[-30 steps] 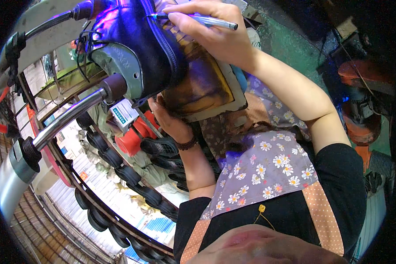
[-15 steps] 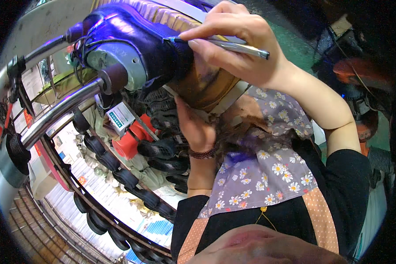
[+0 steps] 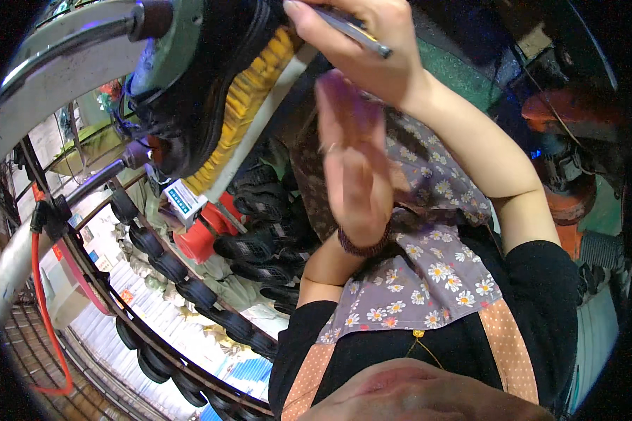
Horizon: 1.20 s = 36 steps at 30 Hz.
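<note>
shoe: I see a dark shoe [image 3: 211,91] mounted sole-out on a machine head, top left of view. Its yellow ribbed sole [image 3: 249,105] faces the person.
shoe axis: long axis runs diag., from upper right by the pen down to lower left near the white tag.
pen: slim grey pen [image 3: 354,31], top centre, tip end toward the sole's upper end, barrel pointing right and slightly down.
R hand: right hand [image 3: 361,49] is closed around the pen in a writing pinch, at the sole's upper end. Touching the sole or just off it, I can't tell; the top edge cuts it.
L hand: left hand [image 3: 354,168] is flat, fingers straight, holding nothing, blurred. It sits just right of the sole, below the R hand, palm edge toward the shoe.
key relation: shoe lies up and left of both hands. R hand is nearer, at the top end; L hand is apart from the sole, beside its mid length.
wrist: dark bead bracelet [image 3: 364,245] on L wrist.
machine: grey metal arm [image 3: 56,59] comes in from the left and carries the shoe.
below: white tag [image 3: 182,200] and a red part [image 3: 207,231] sit under the shoe's lower end.
further out: row of black soles [image 3: 189,295] on a curved rack, lower left. Red hose [image 3: 42,309] hangs at far left.
clothes: floral apron [image 3: 428,281] over a black top.
</note>
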Available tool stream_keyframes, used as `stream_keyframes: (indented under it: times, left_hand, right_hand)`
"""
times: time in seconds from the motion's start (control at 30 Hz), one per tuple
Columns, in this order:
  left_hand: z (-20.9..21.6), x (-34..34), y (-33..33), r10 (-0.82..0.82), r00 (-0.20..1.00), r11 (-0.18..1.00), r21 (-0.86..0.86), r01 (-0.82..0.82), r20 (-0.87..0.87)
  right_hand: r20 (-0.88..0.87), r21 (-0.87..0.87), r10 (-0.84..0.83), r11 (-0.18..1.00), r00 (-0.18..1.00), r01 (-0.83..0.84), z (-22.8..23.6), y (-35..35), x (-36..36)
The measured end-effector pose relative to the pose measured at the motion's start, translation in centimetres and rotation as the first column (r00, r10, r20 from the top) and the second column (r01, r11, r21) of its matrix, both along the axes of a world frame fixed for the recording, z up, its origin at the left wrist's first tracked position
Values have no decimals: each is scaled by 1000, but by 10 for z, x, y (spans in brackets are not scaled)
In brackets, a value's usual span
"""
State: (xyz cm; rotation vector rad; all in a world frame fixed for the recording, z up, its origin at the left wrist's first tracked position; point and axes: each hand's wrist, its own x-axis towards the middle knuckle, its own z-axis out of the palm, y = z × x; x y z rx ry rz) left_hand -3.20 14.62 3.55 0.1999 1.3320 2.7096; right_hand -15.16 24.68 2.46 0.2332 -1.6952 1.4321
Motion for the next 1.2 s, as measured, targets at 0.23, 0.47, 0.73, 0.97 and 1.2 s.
stream_keyframes:
  times: [0.23,0.47,0.73,0.97,1.2]
  left_hand:
    - [20,8,-101,325,579,145,-566,-812,-748]
    - [-11,12,-170,691,630,148,-783,-604,-356]
    - [-16,21,-144,532,843,470,-801,-372,-79]
    - [-5,17,-93,433,850,842,-471,-263,300]
    - [5,12,-27,46,869,999,-22,-40,492]
  right_hand:
    - [-27,-60,1,998,1000,-3,-7,-36,-8]
    - [10,-89,243,966,970,-241,-7,-43,10]
    - [233,-106,488,872,841,-477,1,-1,21]
    - [335,-60,558,816,759,-574,42,43,42]
    - [361,30,508,832,782,-554,59,84,32]
